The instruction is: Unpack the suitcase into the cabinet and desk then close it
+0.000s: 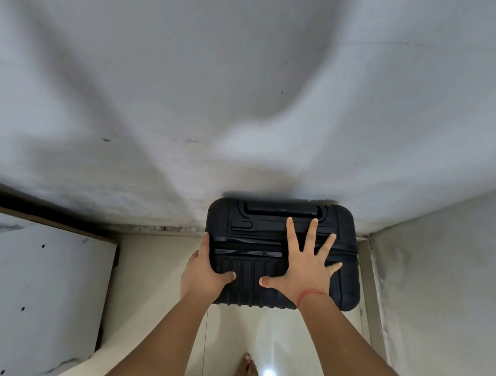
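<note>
Both arms extended forward. Left hand grips the suitcase edge, thumb on top. Right hand pressed flat, fingers spread.

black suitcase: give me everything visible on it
The suitcase is a black hard shell, plastic by its look, ribbed on the near side, with a recessed pull handle by the wall and a glossy carry handle midway. It looks closed, standing upright on the floor against the wall near a corner. The left hand grips its left edge; the right hand lies spread flat on top.
</note>
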